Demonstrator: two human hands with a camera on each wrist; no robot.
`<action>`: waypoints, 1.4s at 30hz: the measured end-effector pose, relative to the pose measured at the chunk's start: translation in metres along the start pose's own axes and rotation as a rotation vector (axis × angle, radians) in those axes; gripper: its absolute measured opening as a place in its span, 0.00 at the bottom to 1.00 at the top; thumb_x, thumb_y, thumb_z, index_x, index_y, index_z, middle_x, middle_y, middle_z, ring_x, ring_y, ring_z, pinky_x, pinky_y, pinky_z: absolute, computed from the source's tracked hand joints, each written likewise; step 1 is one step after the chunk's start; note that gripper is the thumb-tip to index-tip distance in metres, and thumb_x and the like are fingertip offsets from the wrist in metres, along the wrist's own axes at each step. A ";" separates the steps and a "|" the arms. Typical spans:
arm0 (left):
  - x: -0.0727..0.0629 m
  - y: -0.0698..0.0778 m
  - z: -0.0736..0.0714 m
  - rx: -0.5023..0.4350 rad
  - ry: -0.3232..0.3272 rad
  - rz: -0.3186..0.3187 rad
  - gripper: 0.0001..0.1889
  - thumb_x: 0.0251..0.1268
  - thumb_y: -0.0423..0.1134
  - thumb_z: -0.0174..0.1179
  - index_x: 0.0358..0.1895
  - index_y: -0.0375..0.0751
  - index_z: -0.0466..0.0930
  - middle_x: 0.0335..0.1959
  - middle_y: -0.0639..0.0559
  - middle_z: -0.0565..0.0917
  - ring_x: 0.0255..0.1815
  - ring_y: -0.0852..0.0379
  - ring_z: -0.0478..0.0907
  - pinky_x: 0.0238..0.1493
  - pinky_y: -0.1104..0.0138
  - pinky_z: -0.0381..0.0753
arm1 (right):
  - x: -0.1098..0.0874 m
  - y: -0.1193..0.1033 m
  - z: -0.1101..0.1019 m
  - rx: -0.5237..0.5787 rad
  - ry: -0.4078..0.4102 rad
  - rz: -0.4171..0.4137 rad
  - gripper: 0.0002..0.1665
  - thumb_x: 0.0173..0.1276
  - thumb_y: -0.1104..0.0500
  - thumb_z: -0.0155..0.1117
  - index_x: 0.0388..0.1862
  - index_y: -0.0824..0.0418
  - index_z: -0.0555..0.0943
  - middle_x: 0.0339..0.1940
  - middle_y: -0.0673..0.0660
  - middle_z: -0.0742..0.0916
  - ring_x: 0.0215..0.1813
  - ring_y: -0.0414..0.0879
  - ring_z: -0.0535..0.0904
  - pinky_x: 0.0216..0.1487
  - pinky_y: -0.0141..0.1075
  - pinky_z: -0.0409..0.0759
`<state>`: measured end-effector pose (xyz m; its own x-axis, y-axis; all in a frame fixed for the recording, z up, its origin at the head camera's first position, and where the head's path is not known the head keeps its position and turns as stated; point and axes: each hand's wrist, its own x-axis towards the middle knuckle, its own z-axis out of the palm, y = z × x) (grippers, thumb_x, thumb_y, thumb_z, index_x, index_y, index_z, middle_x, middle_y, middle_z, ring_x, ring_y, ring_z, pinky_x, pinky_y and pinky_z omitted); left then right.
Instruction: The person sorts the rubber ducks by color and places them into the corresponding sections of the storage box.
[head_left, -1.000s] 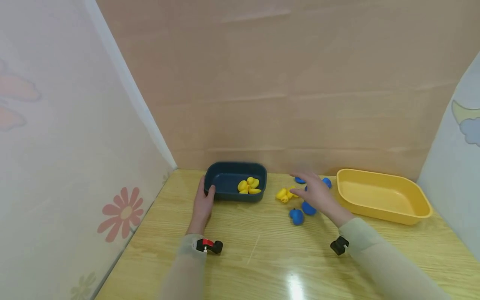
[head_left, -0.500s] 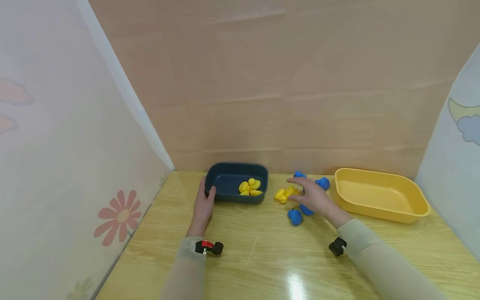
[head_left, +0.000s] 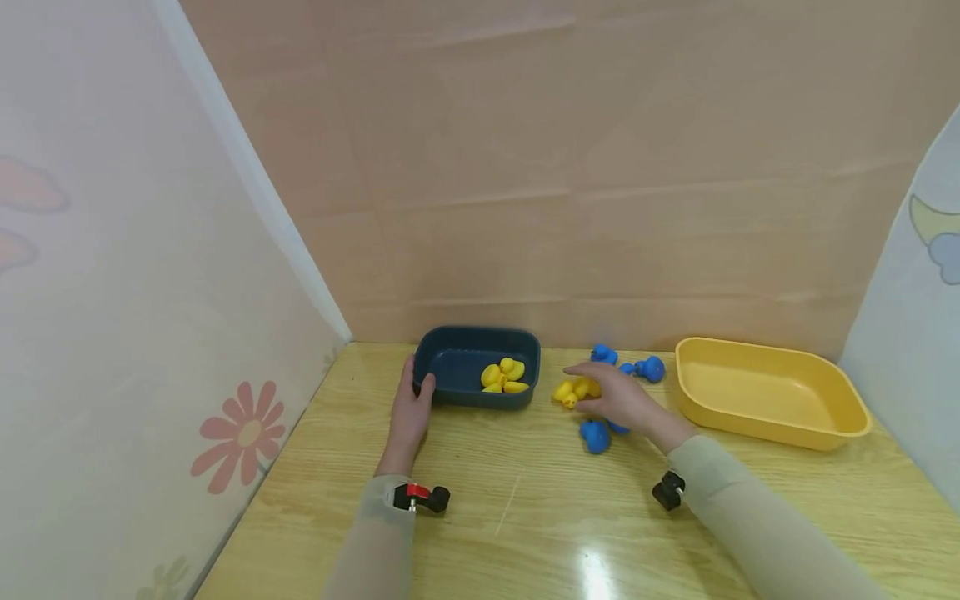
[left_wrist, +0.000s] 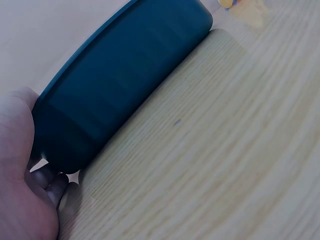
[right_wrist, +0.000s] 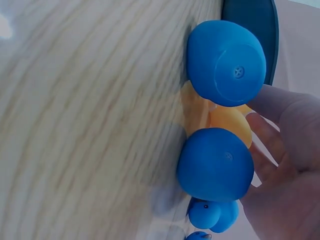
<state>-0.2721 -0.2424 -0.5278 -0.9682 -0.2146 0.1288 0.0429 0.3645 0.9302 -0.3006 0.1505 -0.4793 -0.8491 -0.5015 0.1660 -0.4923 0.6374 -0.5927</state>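
My left hand grips the left end of a dark blue plastic tub, thumb on its front wall and fingers round the corner. Several yellow rubber ducks lie in the tub's right half. To the right of it, my right hand is spread around a small cluster of yellow rubber ducks on the table, thumb and fingers apart on either side. In the right wrist view, blue rubber ducks partly hide a yellow duck close to the fingers.
Blue ducks lie around the right hand: one in front, one behind and one to the right. An open yellow tub stands at the back right. A papered back wall closes off the wooden table.
My right hand has moved slightly left and lower toward the yellow ducks, showing more of the blue ducks behind it. My left hand still holds the dark blue tub.
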 end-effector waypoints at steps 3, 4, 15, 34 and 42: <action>0.000 0.000 0.000 0.003 0.004 0.003 0.38 0.92 0.48 0.51 0.93 0.48 0.46 0.92 0.43 0.51 0.91 0.39 0.47 0.86 0.40 0.52 | 0.003 0.001 0.002 -0.013 -0.011 -0.001 0.37 0.70 0.65 0.82 0.77 0.64 0.81 0.74 0.68 0.82 0.75 0.70 0.76 0.71 0.67 0.76; -0.001 0.000 0.000 0.002 0.004 0.004 0.38 0.92 0.48 0.51 0.93 0.48 0.45 0.92 0.43 0.51 0.91 0.38 0.47 0.86 0.39 0.51 | 0.003 0.001 0.003 -0.019 -0.013 -0.007 0.37 0.70 0.65 0.82 0.76 0.64 0.81 0.74 0.68 0.82 0.75 0.70 0.76 0.71 0.67 0.76; -0.002 0.001 0.000 -0.005 0.001 0.006 0.38 0.92 0.48 0.51 0.93 0.47 0.45 0.92 0.43 0.51 0.91 0.39 0.47 0.87 0.40 0.51 | 0.011 0.003 0.007 -0.047 -0.042 -0.033 0.31 0.70 0.65 0.82 0.71 0.64 0.85 0.72 0.68 0.83 0.73 0.68 0.78 0.71 0.64 0.77; -0.001 0.003 0.001 0.002 -0.006 0.015 0.37 0.93 0.46 0.51 0.92 0.41 0.46 0.92 0.40 0.51 0.91 0.36 0.47 0.86 0.38 0.50 | 0.011 0.002 0.009 -0.060 0.026 -0.018 0.29 0.70 0.64 0.81 0.69 0.64 0.85 0.69 0.66 0.86 0.72 0.69 0.78 0.70 0.65 0.77; 0.000 0.003 0.000 0.008 -0.004 0.015 0.37 0.93 0.45 0.51 0.92 0.41 0.46 0.92 0.40 0.51 0.91 0.37 0.47 0.86 0.39 0.50 | 0.015 -0.008 0.004 -0.068 0.137 -0.033 0.29 0.72 0.61 0.81 0.70 0.63 0.85 0.68 0.63 0.87 0.71 0.66 0.79 0.68 0.65 0.79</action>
<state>-0.2717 -0.2410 -0.5254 -0.9685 -0.2054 0.1410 0.0552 0.3751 0.9254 -0.3085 0.1351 -0.4753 -0.8482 -0.4410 0.2934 -0.5282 0.6622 -0.5316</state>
